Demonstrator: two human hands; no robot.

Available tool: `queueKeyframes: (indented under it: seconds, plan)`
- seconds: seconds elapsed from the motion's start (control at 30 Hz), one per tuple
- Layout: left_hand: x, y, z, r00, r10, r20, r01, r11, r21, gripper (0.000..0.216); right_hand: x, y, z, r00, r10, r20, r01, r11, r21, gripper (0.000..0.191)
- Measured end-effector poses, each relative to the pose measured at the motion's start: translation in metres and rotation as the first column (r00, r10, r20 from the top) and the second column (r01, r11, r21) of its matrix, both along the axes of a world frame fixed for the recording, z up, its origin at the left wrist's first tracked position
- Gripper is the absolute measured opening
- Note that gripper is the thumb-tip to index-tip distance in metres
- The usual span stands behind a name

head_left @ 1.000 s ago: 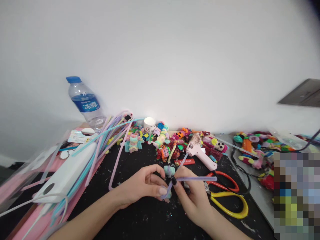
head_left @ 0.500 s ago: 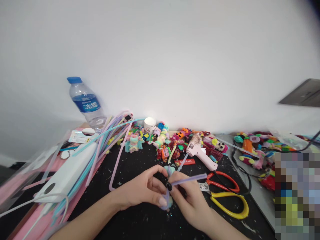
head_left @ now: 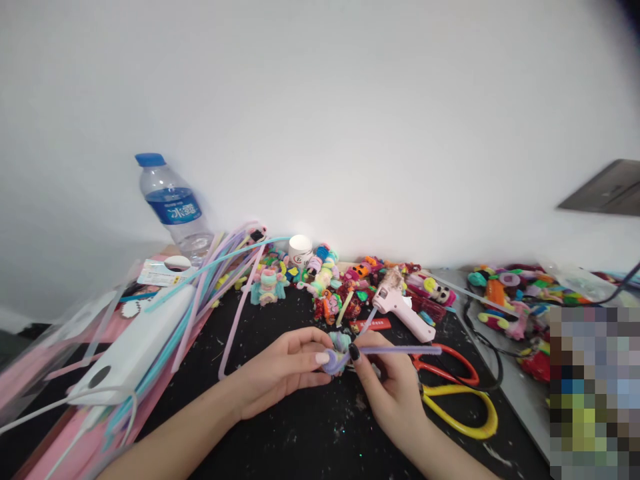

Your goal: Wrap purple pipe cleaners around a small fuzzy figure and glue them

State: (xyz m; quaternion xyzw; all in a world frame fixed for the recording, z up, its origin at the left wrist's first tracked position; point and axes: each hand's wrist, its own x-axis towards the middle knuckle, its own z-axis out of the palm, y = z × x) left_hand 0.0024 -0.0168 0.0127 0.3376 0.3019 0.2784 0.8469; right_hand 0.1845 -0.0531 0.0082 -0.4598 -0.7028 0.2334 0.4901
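Note:
Between thumb and fingers, my left hand [head_left: 287, 365] pinches a small pastel pipe-cleaner figure [head_left: 341, 342], teal at the top with a purple coil at the front. My right hand [head_left: 387, 380] grips a purple pipe cleaner [head_left: 400, 350] between thumb and forefinger; its free end sticks out to the right. The purple strand runs from the coil to my right fingertips. Part of the figure is hidden behind my fingers. Just beyond my right hand lies a pink glue gun [head_left: 403, 313], and red-and-yellow-handled scissors [head_left: 463, 400] lie to its right.
A water bottle [head_left: 173, 207] stands by the wall at the left. Pipe cleaners [head_left: 200, 293] and a white power strip [head_left: 133, 340] lie along the left. Finished fuzzy figures [head_left: 325, 280] line the back, beside a white paper cup [head_left: 301, 250]. A black cable [head_left: 493, 340] curves on the right.
The figure has turned in my left hand, so its purple coil now faces me. My right hand has shifted slightly right, and the pipe cleaner's free end lies flatter and reaches farther right.

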Motion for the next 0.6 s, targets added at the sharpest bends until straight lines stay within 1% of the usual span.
queueKeyframes:
  seconds: [0.07,0.23,0.33,0.47,0.6]
  plan:
    - [0.0002,0.0001,-0.0007,1.000,0.012,-0.008,-0.012,1.000,0.009,0.017,0.0004,-0.0002,-0.0010,1.000,0.000,0.003,0.000,1.000,0.002,0.011]
    - [0.0006,-0.0024,-0.0010,0.999,-0.005,-0.041,0.007,0.998,0.065,0.018,0.0013,-0.0008,-0.0005,1.000,0.014,-0.003,-0.014,1.000,-0.001,0.012]
    - [0.0010,-0.0030,-0.0004,0.997,-0.008,-0.079,0.016,0.995,0.101,0.020,0.0016,-0.0015,0.0004,0.999,0.043,-0.007,-0.043,0.998,-0.034,0.013]
    - [0.0008,-0.0023,-0.0003,0.992,-0.052,-0.115,0.068,0.988,0.137,0.022,0.0013,-0.0017,0.0019,0.996,0.091,-0.006,-0.091,0.994,-0.058,0.013]
    - [-0.0002,-0.0024,-0.0011,0.989,-0.110,-0.098,0.127,0.973,0.194,0.022,-0.0004,-0.0011,0.0043,0.987,0.163,-0.019,-0.163,0.985,-0.063,0.015]
